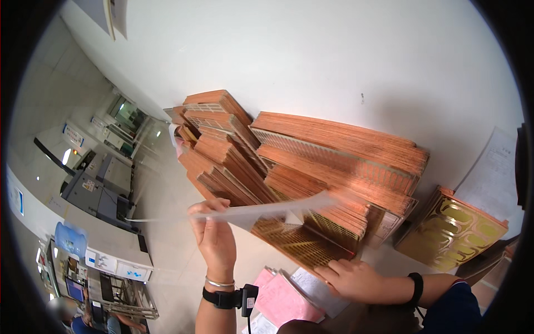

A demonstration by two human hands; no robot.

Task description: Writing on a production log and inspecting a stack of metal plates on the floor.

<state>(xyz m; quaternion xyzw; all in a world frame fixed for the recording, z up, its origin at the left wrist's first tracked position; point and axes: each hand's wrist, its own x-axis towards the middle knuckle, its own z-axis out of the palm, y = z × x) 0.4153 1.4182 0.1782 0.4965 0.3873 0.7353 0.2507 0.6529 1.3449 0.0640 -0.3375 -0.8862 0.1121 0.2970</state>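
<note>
My left hand (216, 242) pinches the end of a thin, whitish sheet (267, 210), which stretches to the right across the stacks and is smeared by motion. At the lower right, my right hand (356, 280) has its fingers curled over the near edge of a gold-patterned panel (303, 245). That panel leans at the front of the copper-edged panel stacks (314, 181); the undersides of my right fingers are hidden. A pale sheet edge shows between the leaning panels.
More copper-edged panels (217, 150) stand in rows at the left, against the white wall (311, 61). Pink papers (286, 300) lie below my hands. A gold panel stack (453, 231) stands at the right. Grey machines (94, 192) and a person (83, 320) are farther left.
</note>
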